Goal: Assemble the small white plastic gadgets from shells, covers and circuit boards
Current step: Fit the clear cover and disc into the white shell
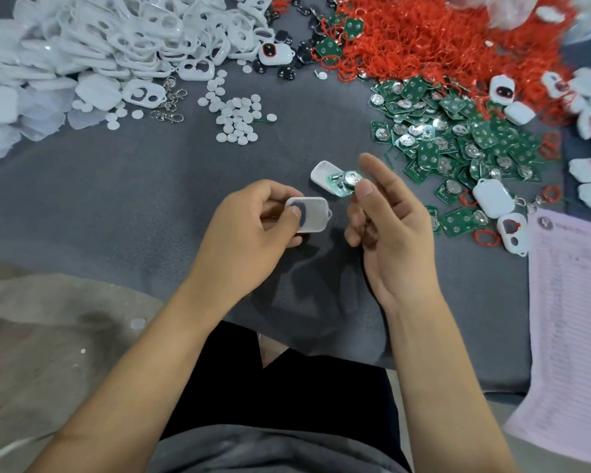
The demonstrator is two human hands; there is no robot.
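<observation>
My left hand (256, 227) grips a small white plastic shell (313, 213), hollow side up, with the thumb pressed into it. My right hand (386, 216) pinches a green circuit board (345, 181) with a round silver battery between thumb and forefinger, just right of and above the shell. A second white shell (321, 173) lies on the grey cloth right behind the board. Both hands hover over the middle of the cloth.
White covers and shells (116, 46) are heaped at the back left, with white round discs (236, 117) and metal clasps (171, 104) beside them. Red rings (423, 39) pile at the back right, green boards (458, 138) below them. Finished gadgets (492, 198) and a printed sheet (570, 319) lie at the right.
</observation>
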